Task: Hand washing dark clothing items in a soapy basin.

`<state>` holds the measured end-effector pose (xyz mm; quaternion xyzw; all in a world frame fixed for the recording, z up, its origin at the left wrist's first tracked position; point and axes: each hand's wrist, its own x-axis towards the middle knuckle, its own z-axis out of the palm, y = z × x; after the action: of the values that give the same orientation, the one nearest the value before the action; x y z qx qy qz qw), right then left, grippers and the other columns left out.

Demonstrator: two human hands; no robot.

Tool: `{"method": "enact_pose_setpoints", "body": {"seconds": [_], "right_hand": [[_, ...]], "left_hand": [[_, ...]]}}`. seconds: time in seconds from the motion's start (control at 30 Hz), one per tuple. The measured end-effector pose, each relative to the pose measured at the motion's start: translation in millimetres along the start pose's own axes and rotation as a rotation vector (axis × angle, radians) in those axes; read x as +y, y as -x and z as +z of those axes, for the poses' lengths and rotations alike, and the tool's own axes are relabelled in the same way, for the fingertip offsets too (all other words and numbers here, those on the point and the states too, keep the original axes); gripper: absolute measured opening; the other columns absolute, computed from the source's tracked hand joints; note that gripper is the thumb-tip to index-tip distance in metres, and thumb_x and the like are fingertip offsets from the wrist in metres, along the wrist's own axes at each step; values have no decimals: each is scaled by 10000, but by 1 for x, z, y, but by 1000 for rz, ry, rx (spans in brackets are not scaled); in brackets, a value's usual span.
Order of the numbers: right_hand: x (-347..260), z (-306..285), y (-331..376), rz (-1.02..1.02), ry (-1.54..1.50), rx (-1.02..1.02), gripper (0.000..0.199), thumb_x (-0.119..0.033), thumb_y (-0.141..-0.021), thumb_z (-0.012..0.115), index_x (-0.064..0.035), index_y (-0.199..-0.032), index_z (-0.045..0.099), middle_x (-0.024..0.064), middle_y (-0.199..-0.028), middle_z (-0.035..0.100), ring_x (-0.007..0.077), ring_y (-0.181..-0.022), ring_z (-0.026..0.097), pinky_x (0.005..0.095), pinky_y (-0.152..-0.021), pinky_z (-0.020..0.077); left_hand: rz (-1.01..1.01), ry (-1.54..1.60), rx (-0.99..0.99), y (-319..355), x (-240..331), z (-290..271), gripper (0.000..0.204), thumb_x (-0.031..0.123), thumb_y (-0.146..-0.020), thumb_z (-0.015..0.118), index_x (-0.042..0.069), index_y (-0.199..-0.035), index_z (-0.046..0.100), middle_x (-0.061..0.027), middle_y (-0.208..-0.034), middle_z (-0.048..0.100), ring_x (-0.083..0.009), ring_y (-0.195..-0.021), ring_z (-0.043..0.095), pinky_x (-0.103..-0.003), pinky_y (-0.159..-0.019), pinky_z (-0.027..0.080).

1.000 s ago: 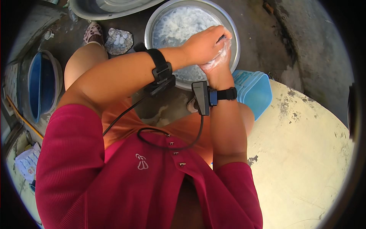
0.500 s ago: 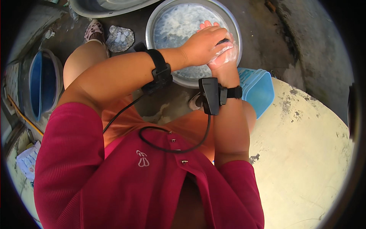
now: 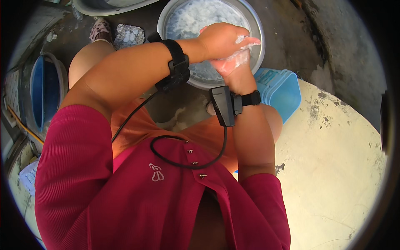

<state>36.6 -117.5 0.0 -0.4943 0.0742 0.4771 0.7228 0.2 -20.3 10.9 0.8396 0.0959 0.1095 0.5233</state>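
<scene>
My left hand (image 3: 227,39) lies across my right hand (image 3: 229,66), back upward, its fingers curled over and one digit pointing right. White suds cling to that digit and along the right palm. The right hand is turned palm up. Most of its fingers are covered by the left hand, with a reddish fingertip showing past the far side. Whether anything lies between the two hands is hidden. Both are over a round metal basin (image 3: 259,52) of cloudy, foamy water.
A light blue plastic container (image 3: 287,98) lies tipped beside my right forearm, at the edge of a pale worn surface (image 3: 329,162). Another metal basin (image 3: 100,11) is at the far left. A clear crumpled bag (image 3: 128,35) and a blue tub (image 3: 38,91) are on the left.
Both hands have shifted a little left. My left hand has slid over the right fingers, which showed spread beyond it before. A dark patch between the hands is no longer visible.
</scene>
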Motion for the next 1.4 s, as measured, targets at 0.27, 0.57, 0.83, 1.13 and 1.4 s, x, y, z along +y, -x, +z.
{"method": "enact_pose_setpoints", "body": {"seconds": [0.27, 0.57, 0.83, 1.13, 1.4], "right_hand": [[-14, 6, -9, -29, -192, 98, 278, -290, -940, 347, -79, -1065, 480, 40, -960, 542, 161, -908, 531, 343, -678, 481], [-29, -3, -12, -194, -266, 211, 274, -234, -959, 332, -23, -1043, 486, 115, -987, 541, 212, -898, 551, 354, -763, 492], [-22, -3, -15, -30, -93, 105, 290, -325, -947, 350, -74, -990, 489, 72, -807, 535, 185, -656, 509, 314, -554, 460], [-10, 38, -2, 75, -153, 338, 296, -446, -894, 389, -180, -994, 474, -8, -959, 542, 151, -855, 534, 348, -713, 471], [-19, 0, -9, 73, -277, 47, 244, -354, -893, 373, -163, -988, 492, 7, -975, 559, 177, -927, 526, 406, -788, 438]], "left_hand": [[287, -189, 114, -2, -31, 0, 263, 281, -823, 552, 81, -989, 519, -134, -927, 551, -331, -860, 522, -374, -731, 437], [93, 150, -31, 0, -24, -14, 283, 119, -779, 556, 109, -1054, 490, -140, -1020, 514, -255, -819, 555, -344, -687, 459], [28, 339, 221, -2, -30, -11, 208, 188, -869, 496, 92, -1053, 471, -108, -931, 500, -210, -802, 548, -301, -703, 455], [197, -458, 138, 3, -20, -12, 245, 321, -848, 505, 87, -918, 496, -75, -835, 573, -280, -679, 591, -368, -519, 471], [215, -373, -7, 11, 3, -1, 246, 306, -856, 489, 72, -929, 476, -101, -859, 582, -312, -692, 590, -387, -544, 480]]}}
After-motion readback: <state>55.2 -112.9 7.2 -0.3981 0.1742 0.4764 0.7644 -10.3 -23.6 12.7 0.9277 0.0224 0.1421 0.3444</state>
